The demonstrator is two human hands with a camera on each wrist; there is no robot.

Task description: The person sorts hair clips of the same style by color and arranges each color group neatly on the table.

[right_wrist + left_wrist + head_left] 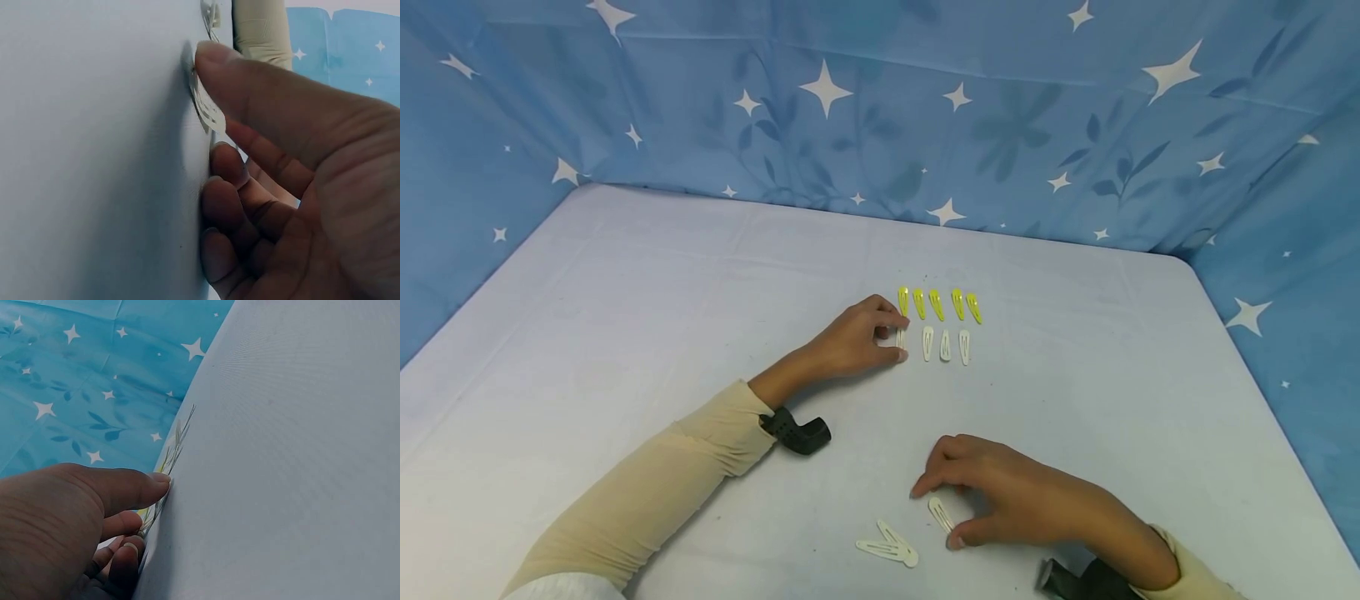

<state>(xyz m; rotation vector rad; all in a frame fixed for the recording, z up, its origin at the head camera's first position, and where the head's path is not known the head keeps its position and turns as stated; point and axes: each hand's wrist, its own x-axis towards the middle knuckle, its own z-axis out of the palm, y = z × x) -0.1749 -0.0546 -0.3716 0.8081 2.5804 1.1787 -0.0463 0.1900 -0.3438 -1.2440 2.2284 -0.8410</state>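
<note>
In the head view, my left hand (857, 337) is at the left end of a row of white snap hair clips, its thumb and index finger pinching one white hair clip (900, 338) by its two ends. My right hand (1000, 487) is curved loosely around another white hair clip (941, 514) nearer the front. Its thumb (219, 59) touches that clip, while the index fingertip lies a little apart from it. Two overlapping white hair clips (891, 546) lie just left of the right hand.
Several yellow hair clips (936, 304) form a row behind the white row, which continues rightward with more white clips (945, 346). A white cloth (647, 275) covers the table. Behind it hangs a blue star-patterned curtain (880, 125). A black wrist device (805, 435) sits on the left sleeve.
</note>
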